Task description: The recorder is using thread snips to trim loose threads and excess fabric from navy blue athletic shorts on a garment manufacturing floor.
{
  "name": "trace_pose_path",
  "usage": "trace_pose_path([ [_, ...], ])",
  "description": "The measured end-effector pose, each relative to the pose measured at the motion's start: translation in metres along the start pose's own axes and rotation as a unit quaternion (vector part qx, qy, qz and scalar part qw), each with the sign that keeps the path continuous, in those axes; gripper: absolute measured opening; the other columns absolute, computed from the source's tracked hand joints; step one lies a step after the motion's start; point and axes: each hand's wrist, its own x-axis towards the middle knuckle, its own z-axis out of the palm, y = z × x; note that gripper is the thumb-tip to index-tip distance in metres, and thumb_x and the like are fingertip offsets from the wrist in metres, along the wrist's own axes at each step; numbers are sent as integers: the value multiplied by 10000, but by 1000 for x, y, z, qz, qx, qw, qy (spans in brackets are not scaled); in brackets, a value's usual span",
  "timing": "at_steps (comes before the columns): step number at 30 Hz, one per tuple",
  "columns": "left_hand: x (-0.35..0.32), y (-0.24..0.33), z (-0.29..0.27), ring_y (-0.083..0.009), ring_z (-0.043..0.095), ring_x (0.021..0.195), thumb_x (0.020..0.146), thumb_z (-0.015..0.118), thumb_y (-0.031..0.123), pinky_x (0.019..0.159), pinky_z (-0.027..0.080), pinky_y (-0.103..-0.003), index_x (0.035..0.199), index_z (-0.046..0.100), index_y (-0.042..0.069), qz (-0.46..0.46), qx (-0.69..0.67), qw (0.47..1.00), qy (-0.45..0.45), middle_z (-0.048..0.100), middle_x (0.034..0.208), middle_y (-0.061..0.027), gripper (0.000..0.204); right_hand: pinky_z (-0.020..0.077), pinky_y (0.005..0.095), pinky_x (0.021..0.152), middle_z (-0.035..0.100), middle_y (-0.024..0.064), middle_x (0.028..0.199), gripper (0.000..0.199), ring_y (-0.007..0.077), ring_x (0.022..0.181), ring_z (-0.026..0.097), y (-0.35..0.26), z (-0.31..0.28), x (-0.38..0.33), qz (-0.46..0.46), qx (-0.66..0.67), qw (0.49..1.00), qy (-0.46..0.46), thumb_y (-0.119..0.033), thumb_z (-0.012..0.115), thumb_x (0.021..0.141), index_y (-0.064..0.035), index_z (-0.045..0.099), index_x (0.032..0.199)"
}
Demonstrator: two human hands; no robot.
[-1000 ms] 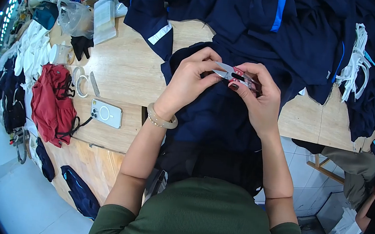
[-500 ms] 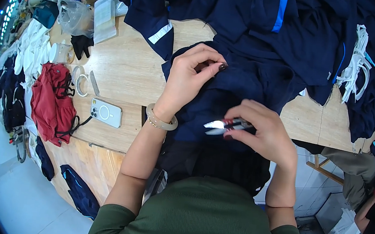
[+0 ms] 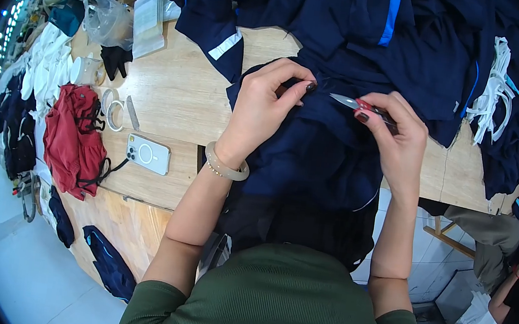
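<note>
Pinching navy garment: left hand, fingertips together. Right hand clasps red-handled snips, tip pointing left.

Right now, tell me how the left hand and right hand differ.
The left hand pinches navy cloth; the right hand holds snips. The left hand has a pale bangle at its wrist; the right hand has none. Both show dark thumbnails.

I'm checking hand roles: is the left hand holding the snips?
No, the right hand holds the snips; the left hand touches the navy garment.
</note>
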Motion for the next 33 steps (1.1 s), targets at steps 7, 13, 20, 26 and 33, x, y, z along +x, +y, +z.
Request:
trace_pose_path([
  [7,-1,-2,-1,-81,577,657,875,603,-13,588,465,-191,917,644,-49,-18,-8,1000,10,640,881,-57,69,439,314,587,584,76,731,133,236,672,562,-1,0,13,-57,-163,980,-95,-85,718,736,-21,653,832],
  [13,-1,-1,-2,-86,574,633,878,606,1,590,468,-195,922,642,-51,-30,2,1000,-6,639,865,-56,77,464,282,634,616,48,757,209,157,711,595,-21,-44,5,63,-6,947,-315,-53,723,722,14,653,908],
  [20,0,-4,-1,-81,563,637,894,596,20,594,467,-195,936,640,-53,-49,-26,998,-11,637,851,-53,94,475,196,712,645,6,871,321,52,784,572,-2,2,5,76,139,981,-107,-38,740,766,10,622,1061],
  [26,0,-6,-3,-71,558,653,909,587,32,610,482,-200,954,634,-51,-74,-27,997,-10,633,846,-46,106,491,218,678,674,72,850,238,72,749,605,16,13,-4,61,60,974,-211,11,703,742,21,667,977],
  [33,-1,-4,-2,-77,578,675,913,577,25,631,511,-205,965,630,-50,-69,-22,997,-13,637,848,-45,105,421,180,732,589,6,933,179,41,768,503,4,-10,2,81,246,959,-111,-104,595,913,0,569,1056],
])
